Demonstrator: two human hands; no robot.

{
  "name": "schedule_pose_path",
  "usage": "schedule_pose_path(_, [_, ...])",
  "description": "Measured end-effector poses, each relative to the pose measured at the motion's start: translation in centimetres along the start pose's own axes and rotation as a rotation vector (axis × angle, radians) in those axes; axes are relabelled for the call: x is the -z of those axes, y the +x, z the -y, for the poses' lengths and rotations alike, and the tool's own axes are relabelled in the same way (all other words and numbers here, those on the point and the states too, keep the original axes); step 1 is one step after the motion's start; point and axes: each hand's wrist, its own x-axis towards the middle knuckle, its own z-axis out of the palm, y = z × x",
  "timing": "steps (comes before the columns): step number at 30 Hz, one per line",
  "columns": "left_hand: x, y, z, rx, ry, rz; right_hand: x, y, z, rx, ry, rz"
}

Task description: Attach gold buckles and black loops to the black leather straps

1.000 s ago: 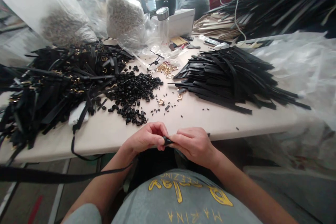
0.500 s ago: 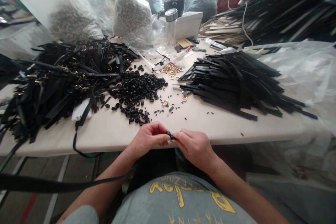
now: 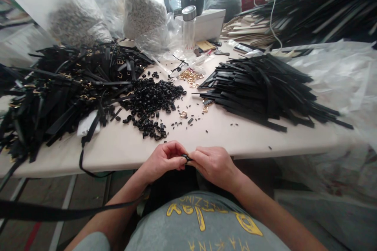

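Note:
At the table's front edge, my left hand point(image 3: 166, 159) and my right hand point(image 3: 213, 164) meet, both with fingers closed. Pinched between their fingertips is a small black loop point(image 3: 186, 157), mostly covered by the fingers. It looks like the black loops point(image 3: 156, 94) heaped on the table just beyond my left hand. Tiny black bits point(image 3: 190, 120) and a few gold buckles point(image 3: 183, 114) lie past my hands, with more gold buckles point(image 3: 191, 75) farther back.
Black straps with buckles point(image 3: 67, 82) are piled at left, plain black strips point(image 3: 259, 86) at right. A glass bottle point(image 3: 189, 27) and filled plastic bags point(image 3: 144, 8) stand at the back. A black strap point(image 3: 59, 213) crosses the lower left, near my left forearm.
Both hands have moved slightly down and left, toward my body, still pinching the small black loop. The view has shifted a little; the piles look unchanged.

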Motion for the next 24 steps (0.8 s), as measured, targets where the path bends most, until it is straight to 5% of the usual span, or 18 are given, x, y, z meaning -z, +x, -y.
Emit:
schedule_pose_path(8, [0.3,0.1,-0.3,-0.056,0.024,-0.1,-0.2,-1.0,-0.7,-0.197,0.176,-0.109])
schedule_pose_path(18, [-0.4,1.5,-0.7,-0.09,0.286,-0.082,-1.2,-0.9,-0.4,-0.231,0.306,-0.153])
schedule_pose_path(24, [-0.4,1.0,-1.6,-0.035,0.48,-0.16,-1.2,-0.8,-0.4,-0.28,0.184,0.014])
